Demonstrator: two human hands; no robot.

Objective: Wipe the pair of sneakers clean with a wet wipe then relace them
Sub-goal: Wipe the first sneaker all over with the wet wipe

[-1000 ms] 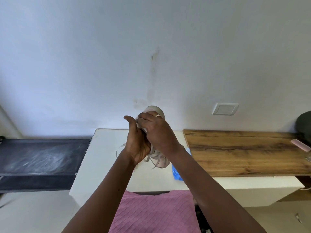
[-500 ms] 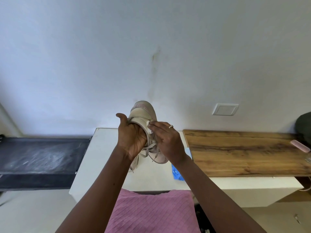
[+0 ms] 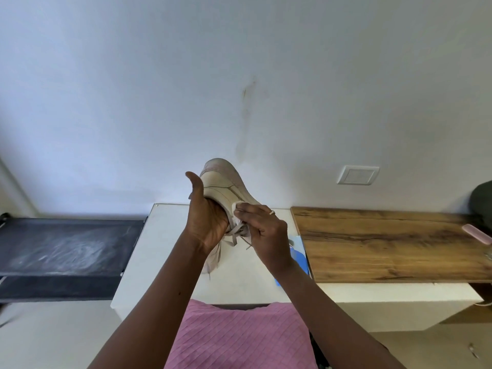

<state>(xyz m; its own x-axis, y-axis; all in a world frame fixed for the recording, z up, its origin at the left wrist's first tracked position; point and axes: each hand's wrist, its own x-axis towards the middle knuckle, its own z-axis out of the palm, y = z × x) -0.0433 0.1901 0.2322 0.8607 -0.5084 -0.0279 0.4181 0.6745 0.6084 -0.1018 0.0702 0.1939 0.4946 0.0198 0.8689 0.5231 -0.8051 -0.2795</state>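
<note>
The left hand (image 3: 206, 217) grips a pale beige sneaker (image 3: 223, 186) up in the air, toe pointing away toward the wall (image 3: 159, 75), thumb standing free above the upper while the fingers wrap underneath, clamped on the shoe. The right hand (image 3: 262, 230) presses a wet wipe (image 3: 237, 209) flat against the side of the shoe near the lace area, fingers together and bearing down on the cloth. Loose laces (image 3: 235, 235) dangle between the two palms, and a second pale shape, likely the other sneaker (image 3: 211, 262), lies on the white table (image 3: 165, 249) just behind the left wrist, mostly hidden. A blue packet (image 3: 299, 255) peeks out beside the right forearm at the table's edge, next to a wooden top (image 3: 386, 246).

This looks like the wiping stage, with relacing not yet begun. Now the risks: the shoe is held off the table by one hand alone, so a hard rub from the right could twist it out of that grip. The hanging laces sit right in the wipe's path; catching them would drag the wipe off the leather or pull a lace further out of its eyelets. The wipe is bunched small, so a dirty fold may just smear grime rather than lift it. Whether the sole has been cleaned cannot be told from here.
</note>
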